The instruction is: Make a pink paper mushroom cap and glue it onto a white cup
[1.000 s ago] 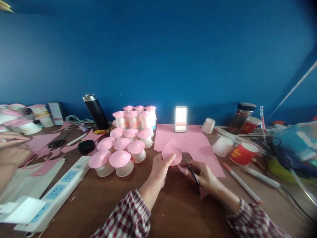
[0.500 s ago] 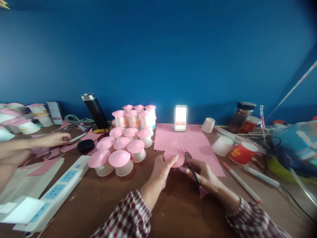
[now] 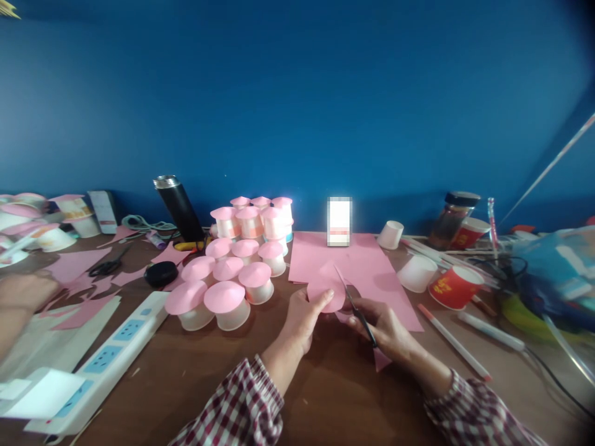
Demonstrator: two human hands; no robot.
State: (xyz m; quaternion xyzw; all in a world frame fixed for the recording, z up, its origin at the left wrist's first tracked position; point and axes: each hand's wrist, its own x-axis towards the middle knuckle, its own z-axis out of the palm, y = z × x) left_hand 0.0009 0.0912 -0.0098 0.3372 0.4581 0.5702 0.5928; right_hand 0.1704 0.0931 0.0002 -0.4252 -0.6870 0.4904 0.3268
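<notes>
My left hand [image 3: 303, 317] pinches a rounded piece of pink paper [image 3: 324, 292] just above the brown table. My right hand [image 3: 382, 326] grips small dark scissors [image 3: 356, 310], whose blades point up into the right edge of that paper piece. A larger pink sheet [image 3: 365, 266] lies flat under and behind both hands. Left of my hands stands a cluster of white cups with pink paper caps [image 3: 227, 272].
Another person's hand [image 3: 23, 291] is at the far left among pink scraps and a second pair of scissors [image 3: 106, 266]. A white power strip [image 3: 100, 356] lies front left. A black flask [image 3: 179, 209], red cups [image 3: 455, 286], white cups [image 3: 417, 272], pens and cables crowd the back and right.
My left hand has lowered and turned the pink piece flatter while the scissors stayed at its edge. The other person's hand reached toward the table's middle, then drew back to the left.
</notes>
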